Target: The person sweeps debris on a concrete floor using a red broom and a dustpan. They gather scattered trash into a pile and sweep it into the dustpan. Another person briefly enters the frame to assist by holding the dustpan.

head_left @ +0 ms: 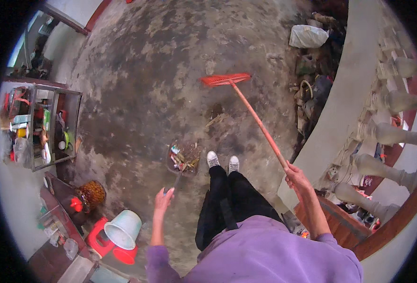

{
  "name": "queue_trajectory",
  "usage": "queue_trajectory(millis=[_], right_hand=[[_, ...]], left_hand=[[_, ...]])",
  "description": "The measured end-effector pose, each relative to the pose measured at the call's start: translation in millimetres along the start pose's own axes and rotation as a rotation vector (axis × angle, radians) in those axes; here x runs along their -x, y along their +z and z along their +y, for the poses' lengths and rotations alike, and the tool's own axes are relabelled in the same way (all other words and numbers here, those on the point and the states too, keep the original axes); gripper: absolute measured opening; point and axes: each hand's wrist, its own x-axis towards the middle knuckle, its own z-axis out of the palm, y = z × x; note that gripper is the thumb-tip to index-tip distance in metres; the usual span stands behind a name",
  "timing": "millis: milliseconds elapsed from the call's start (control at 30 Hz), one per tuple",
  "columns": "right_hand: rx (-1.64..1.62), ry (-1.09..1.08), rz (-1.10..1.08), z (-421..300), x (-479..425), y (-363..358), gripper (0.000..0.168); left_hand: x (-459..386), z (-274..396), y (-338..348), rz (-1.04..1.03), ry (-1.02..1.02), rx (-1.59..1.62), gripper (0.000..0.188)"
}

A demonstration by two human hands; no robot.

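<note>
My right hand (pixel 297 178) grips the upper end of a long orange-red broom handle (pixel 258 122). The red bristled broom head (pixel 226 79) is out on the floor ahead, tilted and a little blurred. My left hand (pixel 164 200) holds the thin handle of a dustpan (pixel 169 159), which lies low in front of my left side. Debris fills the pan: brown dirt, crumpled wrappers and small yellowish pieces. Between the dustpan and the broom head, a small heap of light scraps (pixel 217 120) lies on the stained concrete floor (pixel 141 88), just ahead of my white shoes (pixel 213 159).
At the left stand a metal-framed shelf (pixel 34 127) with mixed goods, a large amber jar (pixel 94 192), a pale bucket (pixel 123 229) and red plastic containers (pixel 99 240). On the right, a white sack (pixel 308 36) and clutter line a curved wall (pixel 330 102) beside a balustrade (pixel 394 134).
</note>
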Motion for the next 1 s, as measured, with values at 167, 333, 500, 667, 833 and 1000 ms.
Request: queue_trajectory(millis=[167, 333, 500, 667, 833, 1000], right_hand=[[-0.067, 0.005, 0.065, 25.1, 5.5, -1.2, 0.051], [-0.006, -0.041, 0.151, 68.7, -11.9, -26.8, 0.052], [-0.058, -0.007, 0.115, 88.8, -3.3, -40.7, 0.054], [-0.067, 0.024, 0.11, 98.9, -1.5, -52.8, 0.055], [-0.018, -0.102, 0.101, 114.0, -13.9, -53.2, 0.055], [0.034, -0.163, 0.185, 111.9, -17.8, -49.0, 0.053]], left_hand=[[-49.7, 28.3, 9.3, -0.03, 0.229, -0.345, 0.046], [-86.5, 58.6, 41.2, -0.107, 0.376, -0.52, 0.064], [-102.3, 71.3, 64.1, -0.093, 0.301, -0.578, 0.077], [-116.7, 76.2, 89.2, -0.123, 0.24, -0.516, 0.078], [-131.7, 50.3, 96.4, -0.028, 0.393, -0.608, 0.077], [-97.6, 79.0, 118.3, -0.091, 0.303, -0.543, 0.055]])
